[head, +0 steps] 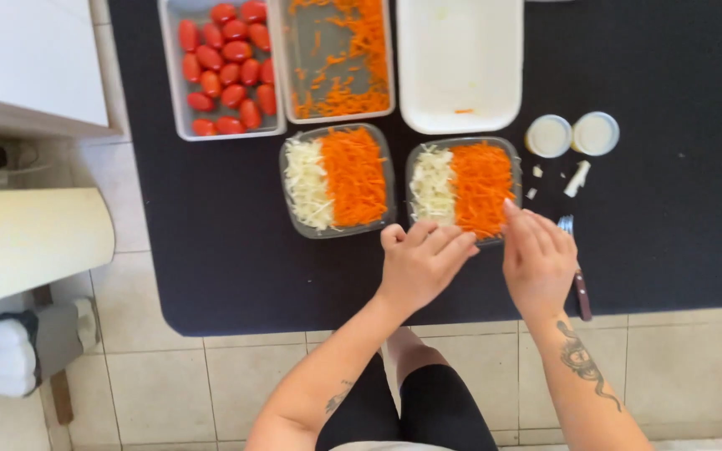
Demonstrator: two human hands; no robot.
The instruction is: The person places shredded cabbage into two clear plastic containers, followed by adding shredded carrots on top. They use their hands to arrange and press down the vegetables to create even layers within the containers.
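1. The right tray (pixel 462 189) is taken as the landmark; it lies on the black table (pixel 653 209), at the near edge of the group of containers, and both hands rest at its near rim.
2. The left hand (pixel 422 266) is laid against the near rim with fingers (pixel 453 245) pressed together and flat; nothing is pinched in it.
3. The right hand (pixel 538 259) is set at the near right corner, its fingertips (pixel 511 209) touching the carrot; whether a strand is pinched cannot be told.
4. The tray is seen filled in two strips: shredded cabbage (pixel 433 185) on the left, grated carrot (pixel 481 189) on the right.
5. Just left of it, a second tray (pixel 338 179) is filled the same way, so both portions are judged laid out, with only tidying in hand.
6. Beyond the trays, a tomato tub (pixel 226 67) is full and untouched, a carrot tub (pixel 340 58) is nearly emptied, and a white dish (pixel 460 63) is almost bare.
7. Right of the landmark, two small white cups (pixel 572 134), a few white scraps (pixel 577 178) and a fork (pixel 577 263) are seen.
8. The table is dark and matte; below it a pale tiled floor (pixel 169 384) is shown, with a cream bin (pixel 35 242) far left.
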